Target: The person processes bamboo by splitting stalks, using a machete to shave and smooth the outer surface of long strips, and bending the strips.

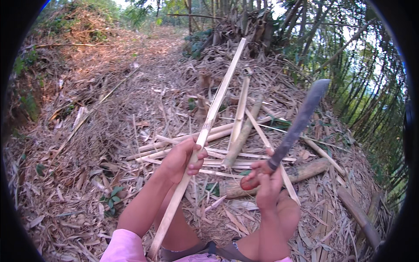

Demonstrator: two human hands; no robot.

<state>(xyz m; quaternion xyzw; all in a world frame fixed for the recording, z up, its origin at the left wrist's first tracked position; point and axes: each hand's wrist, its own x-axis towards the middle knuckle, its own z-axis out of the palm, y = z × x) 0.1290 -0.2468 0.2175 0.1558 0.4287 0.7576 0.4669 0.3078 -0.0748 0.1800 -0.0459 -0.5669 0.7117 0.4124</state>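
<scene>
A long pale split bamboo strip (217, 101) slants from my lap up toward the far middle. My left hand (182, 160) is closed round it a little below its middle, with the thumb on top. In my right hand (265, 179) is a machete (299, 124), gripped by its reddish-brown handle. Its dark, broad blade points up and to the right, clear of the strip. Behind and beside the right hand lies another narrow bamboo strip (257, 123), partly hidden by the fingers and the machete.
Several split bamboo strips (174, 146) lie criss-crossed on the leaf-littered ground ahead. A thick bamboo log (307, 170) lies beyond my right knee, and a darker pole (360, 216) at the far right. Cut stumps (201, 107) stand farther off. Bamboo stems (371, 87) rise along the right.
</scene>
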